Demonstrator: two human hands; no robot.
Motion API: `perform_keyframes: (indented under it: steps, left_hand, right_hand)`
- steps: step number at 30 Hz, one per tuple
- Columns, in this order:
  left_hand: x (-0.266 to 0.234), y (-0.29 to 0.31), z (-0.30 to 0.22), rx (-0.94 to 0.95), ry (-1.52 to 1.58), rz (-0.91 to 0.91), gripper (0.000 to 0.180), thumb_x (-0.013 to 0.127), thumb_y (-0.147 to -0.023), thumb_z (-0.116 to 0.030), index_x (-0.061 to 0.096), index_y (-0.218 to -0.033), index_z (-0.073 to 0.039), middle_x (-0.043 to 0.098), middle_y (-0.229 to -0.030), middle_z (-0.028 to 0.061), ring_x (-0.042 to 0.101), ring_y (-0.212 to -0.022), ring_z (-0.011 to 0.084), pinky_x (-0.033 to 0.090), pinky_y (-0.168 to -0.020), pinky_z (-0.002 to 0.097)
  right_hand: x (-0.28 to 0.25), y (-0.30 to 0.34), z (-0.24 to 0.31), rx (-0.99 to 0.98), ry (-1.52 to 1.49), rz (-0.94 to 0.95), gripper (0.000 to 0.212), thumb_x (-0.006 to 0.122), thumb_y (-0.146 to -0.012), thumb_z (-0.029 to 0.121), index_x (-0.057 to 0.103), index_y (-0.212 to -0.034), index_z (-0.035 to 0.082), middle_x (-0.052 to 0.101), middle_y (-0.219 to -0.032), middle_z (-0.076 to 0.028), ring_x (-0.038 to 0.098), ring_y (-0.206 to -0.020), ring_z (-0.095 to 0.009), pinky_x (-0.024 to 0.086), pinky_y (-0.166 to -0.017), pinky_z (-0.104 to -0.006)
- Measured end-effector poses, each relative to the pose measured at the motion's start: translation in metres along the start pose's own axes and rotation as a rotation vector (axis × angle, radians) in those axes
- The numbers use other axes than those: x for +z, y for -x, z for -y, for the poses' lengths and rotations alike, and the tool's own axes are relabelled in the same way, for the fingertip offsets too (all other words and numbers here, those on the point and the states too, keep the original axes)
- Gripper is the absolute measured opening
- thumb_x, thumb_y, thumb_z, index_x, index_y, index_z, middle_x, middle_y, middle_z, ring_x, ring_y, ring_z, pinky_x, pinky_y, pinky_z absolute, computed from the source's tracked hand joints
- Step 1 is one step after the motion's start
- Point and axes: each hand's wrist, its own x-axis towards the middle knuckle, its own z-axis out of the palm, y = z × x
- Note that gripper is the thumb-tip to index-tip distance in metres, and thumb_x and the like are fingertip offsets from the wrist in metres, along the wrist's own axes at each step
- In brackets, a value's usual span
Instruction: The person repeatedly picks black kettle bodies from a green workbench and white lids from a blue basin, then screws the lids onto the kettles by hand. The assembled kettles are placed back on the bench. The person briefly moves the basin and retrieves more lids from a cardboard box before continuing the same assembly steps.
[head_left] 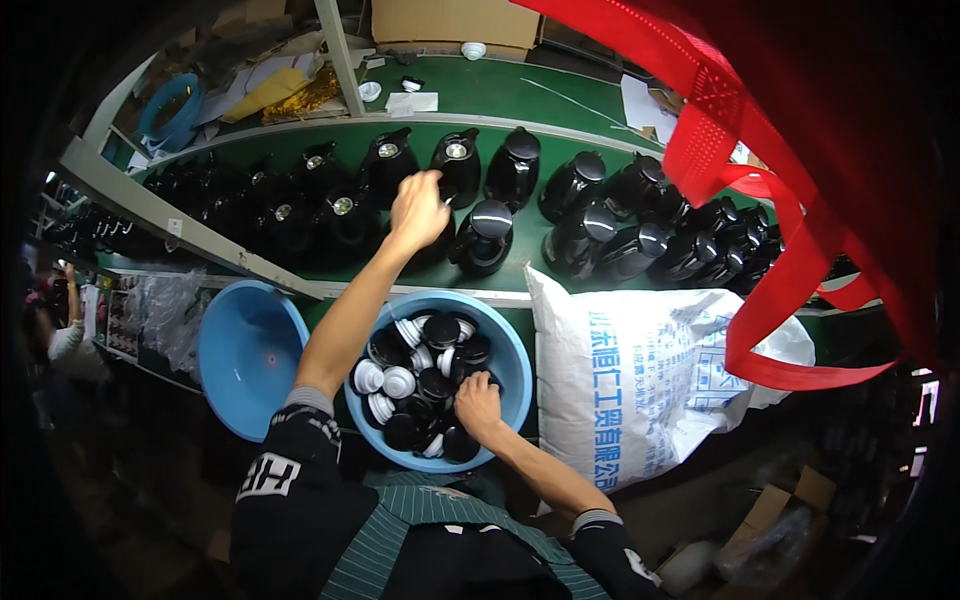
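Observation:
My left hand (420, 208) reaches over the row of black vacuum jugs, its fingers curled downward above a jug (436, 246) that it partly covers. Whatever those fingers grip is hidden beneath them. Beside it stand a jug with a black lid on (484, 238) and a lidless jug (458, 160) showing a bright round mouth. My right hand (478, 402) is down in a light blue basin (522, 370), fingers bent among black-and-white jug lids (437, 384). What it holds there cannot be made out.
Lidded jugs (585, 240) crowd the green conveyor (520, 278) to the right. A second blue basin (250, 350) sits left, a white woven sack (640, 380) right. Red straps (790, 290) hang at upper right; a metal post (190, 225) slants at left. A person works far left.

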Motion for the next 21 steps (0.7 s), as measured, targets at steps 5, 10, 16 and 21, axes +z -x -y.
perform_keyframes:
  steps: [5, 10, 16, 21]
  left_hand:
    - [0.013, 0.075, 0.094, -0.256, -0.143, 0.004, 0.075, 0.097, -0.068, -0.032, 0.054, -0.121, -0.001, 0.063, -0.123, 0.0192, 0.062, -0.115, 0.0379, 0.053, -0.096, 0.0459]
    - [0.006, 0.077, 0.081, -0.197, 0.379, 0.084, 0.042, 0.093, -0.072, -0.019, 0.056, -0.079, 0.0, 0.06, -0.068, 0.0141, 0.06, -0.063, 0.0321, 0.048, -0.064, 0.0428]
    - [-0.087, 0.121, 0.049, -0.042, 0.403, 0.001, 0.03, 0.086, -0.076, -0.01, 0.059, -0.084, 0.001, 0.054, -0.065, 0.0102, 0.05, -0.058, 0.0221, 0.042, -0.058, 0.0363]
    - [-0.137, 0.139, 0.015, -0.024, 0.448, 0.051, 0.027, 0.085, -0.077, -0.008, 0.062, -0.086, 0.003, 0.057, -0.068, 0.0118, 0.054, -0.06, 0.0207, 0.043, -0.058, 0.0358]
  right_hand:
    - [-0.058, -0.009, -0.014, -0.252, -0.27, 0.259, 0.093, 0.088, -0.074, 0.051, 0.052, -0.142, -0.001, 0.068, -0.125, -0.022, 0.063, -0.122, -0.038, 0.057, -0.09, -0.0509]
    - [-0.061, -0.012, -0.036, -0.163, -0.396, 0.283, 0.087, 0.095, -0.069, 0.042, 0.053, -0.136, 0.006, 0.068, -0.118, -0.022, 0.065, -0.114, -0.041, 0.059, -0.091, -0.0493]
    - [-0.195, -0.027, -0.098, -0.172, -1.084, -0.024, 0.078, 0.092, -0.077, 0.042, 0.062, -0.144, 0.015, 0.063, -0.108, -0.015, 0.065, -0.105, -0.029, 0.053, -0.093, -0.0412]
    - [-0.281, -0.098, -0.057, -0.299, -1.86, -0.554, 0.05, 0.091, -0.083, 0.015, 0.057, -0.118, 0.005, 0.057, -0.121, -0.009, 0.066, -0.103, -0.017, 0.058, -0.081, -0.0278]
